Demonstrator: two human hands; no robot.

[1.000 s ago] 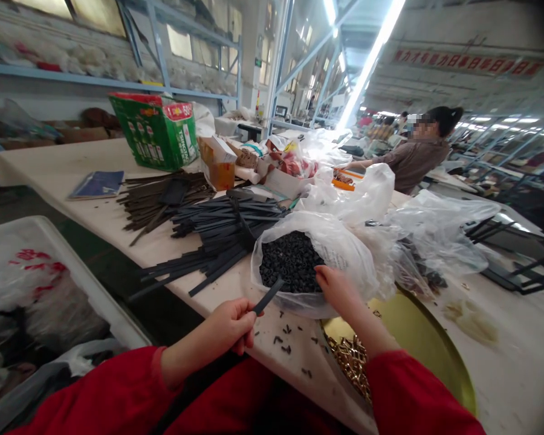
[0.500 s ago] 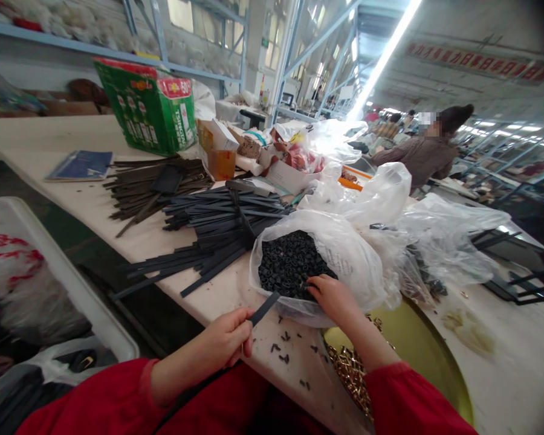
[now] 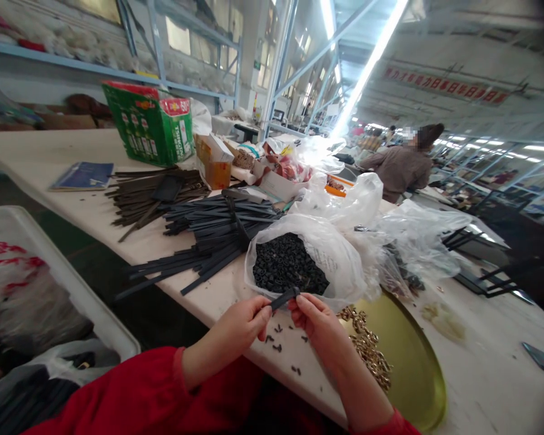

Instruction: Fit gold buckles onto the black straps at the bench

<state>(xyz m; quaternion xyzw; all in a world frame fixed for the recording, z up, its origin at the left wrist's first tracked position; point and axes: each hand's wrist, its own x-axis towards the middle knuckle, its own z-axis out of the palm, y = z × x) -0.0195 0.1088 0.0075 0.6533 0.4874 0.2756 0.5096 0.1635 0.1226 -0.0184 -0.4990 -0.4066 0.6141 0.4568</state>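
Strap (image 3: 281,299), held between both hands just in front of the bag (image 3: 342,260) of black loops (image 3: 285,263) on the desk (image 3: 317,396); the left hand's (image 3: 242,325) fingers pinch it, the right hand's (image 3: 316,321) pinch its tip; whether they grip a loop too, I cannot tell. It looks light and bendy; best held close behind the tip.

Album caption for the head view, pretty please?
Left hand holds a strap, right hand at its tip, near bagged black loops.

The strip (image 3: 283,299) and the small loops (image 3: 288,261) were black; the bag (image 3: 342,263) was translucent white. The tray (image 3: 414,356) was yellow-gold, the metal fittings (image 3: 372,356) gold. The carton (image 3: 138,134) was green and red, white-lettered.
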